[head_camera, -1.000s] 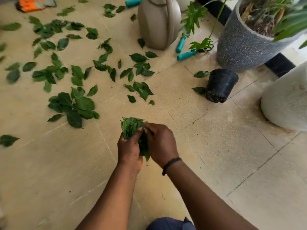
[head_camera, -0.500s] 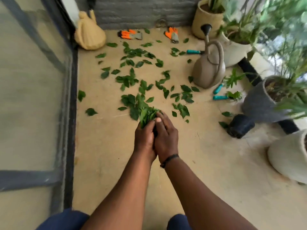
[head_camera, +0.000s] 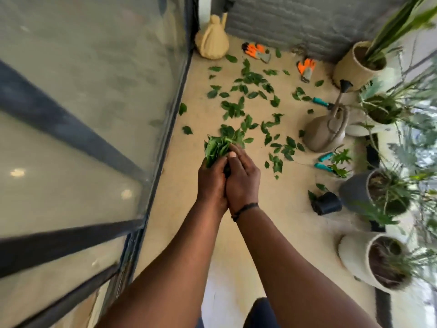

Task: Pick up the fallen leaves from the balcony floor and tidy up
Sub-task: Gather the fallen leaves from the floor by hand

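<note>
Both hands are pressed together around a bunch of leaves [head_camera: 218,146]: the left hand [head_camera: 211,183] has its fingers curled round the stems, and the right hand [head_camera: 242,179] cups the bunch from the other side, fingers wrapped over it. Plenty of loose leaves [head_camera: 250,95] lie scattered on the floor [head_camera: 179,176] towards the far wall, near the watering can [head_camera: 325,132] and the orange gloves [head_camera: 256,50]. Gathering looks about midway; next, I'd say, this handful needs dropping somewhere, though no bin shows
</note>
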